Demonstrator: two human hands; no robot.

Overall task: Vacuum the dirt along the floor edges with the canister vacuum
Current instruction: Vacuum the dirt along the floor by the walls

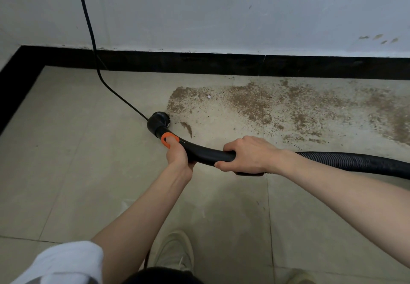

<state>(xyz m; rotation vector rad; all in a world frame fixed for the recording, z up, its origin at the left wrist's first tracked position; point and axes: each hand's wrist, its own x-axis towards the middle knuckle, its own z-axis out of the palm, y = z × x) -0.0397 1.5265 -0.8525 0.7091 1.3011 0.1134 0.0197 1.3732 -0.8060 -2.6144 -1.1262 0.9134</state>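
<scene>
Both hands are gripping the black vacuum wand: the left hand is curling around it beside the orange collar, the right hand is wrapping it where the ribbed hose begins. Beyond the collar, the brush nozzle is touching the floor at the edge of brown dirt lying near the black baseboard.

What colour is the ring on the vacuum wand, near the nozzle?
Orange. The ring shows best in the head view, under the left hand's thumb.
</scene>
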